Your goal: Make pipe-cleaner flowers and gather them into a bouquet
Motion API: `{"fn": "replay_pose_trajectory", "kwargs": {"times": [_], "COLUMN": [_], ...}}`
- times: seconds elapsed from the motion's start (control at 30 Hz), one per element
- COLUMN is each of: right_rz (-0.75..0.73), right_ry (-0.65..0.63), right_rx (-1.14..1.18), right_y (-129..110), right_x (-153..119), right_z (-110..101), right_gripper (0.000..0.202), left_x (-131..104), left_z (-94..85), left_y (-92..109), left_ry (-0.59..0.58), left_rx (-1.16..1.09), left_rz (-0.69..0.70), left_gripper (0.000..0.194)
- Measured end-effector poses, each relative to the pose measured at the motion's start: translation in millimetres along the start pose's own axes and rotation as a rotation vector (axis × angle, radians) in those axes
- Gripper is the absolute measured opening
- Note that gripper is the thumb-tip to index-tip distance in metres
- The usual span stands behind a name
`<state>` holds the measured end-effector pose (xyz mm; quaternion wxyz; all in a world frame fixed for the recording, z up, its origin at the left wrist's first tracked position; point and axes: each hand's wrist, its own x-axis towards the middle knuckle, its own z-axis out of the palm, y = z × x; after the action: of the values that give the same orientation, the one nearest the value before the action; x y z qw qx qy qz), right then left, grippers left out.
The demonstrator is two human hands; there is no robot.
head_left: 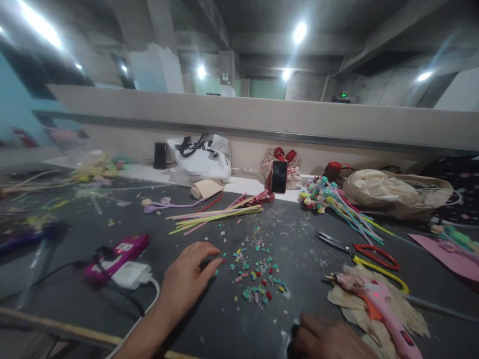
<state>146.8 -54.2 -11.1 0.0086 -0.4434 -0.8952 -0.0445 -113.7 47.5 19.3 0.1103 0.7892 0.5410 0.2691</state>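
Note:
My left hand (189, 274) rests low over the dark tabletop, its fingers bent and a gap showing between thumb and forefinger. Just right of its fingertips lie scattered small cut bits (258, 274) in teal, red, yellow and pink. At the bottom edge, my right hand (325, 339) is shadowed and partly out of view; its fingers look curled, and what they may hold is hidden. A pink hot glue gun (381, 299) lies on a crumpled beige sheet (346, 301) to the right of that hand. Scissors (354, 251) with red and yellow handles lie beyond it.
Pastel fuzzy stems (220, 215) lie behind the bits. A bundle of colourful fuzzy-stem flowers (322, 194) is at back right. A phone (279, 176) leans against a pouch (295, 164); a white bag (204, 159) stands nearby. On the left are a magenta power strip (130, 249) and white charger (132, 274).

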Motion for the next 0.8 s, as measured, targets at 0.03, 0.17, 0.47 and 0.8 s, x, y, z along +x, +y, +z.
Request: {"fn": "replay_pose_trajectory", "kwargs": {"times": [0.03, 0.17, 0.47, 0.8], "right_rz": [0.019, 0.136, -0.022, -0.159], "right_ry": [-0.016, -0.016, -0.315, -0.042], "right_rx": [0.037, 0.291, 0.4, 0.118], "right_y": [1.5, 17.3, 5.3, -20.9], "right_x": [7.1, 37.0, 69.9, 137.4], "right_z": [-0.5, -27.6, -46.3, -26.7], "right_gripper": [0.015, 0.03, 0.019, 0.014], "left_x": [-2.3, -12.5, -45.3, -63.2], "left_z": [0.1, 1.8, 12.6, 25.3], "left_y": [-1.5, -8.3, -16.3, -18.8], "left_ry": [0.001, 0.022, 0.138, 0.129], "left_rx": [-0.001, -0.002, 0.002, -0.119], "left_rz": [-0.002, 0.013, 0.122, 0.105], "left_gripper": [0.02, 0.018, 0.012, 0.019]}}
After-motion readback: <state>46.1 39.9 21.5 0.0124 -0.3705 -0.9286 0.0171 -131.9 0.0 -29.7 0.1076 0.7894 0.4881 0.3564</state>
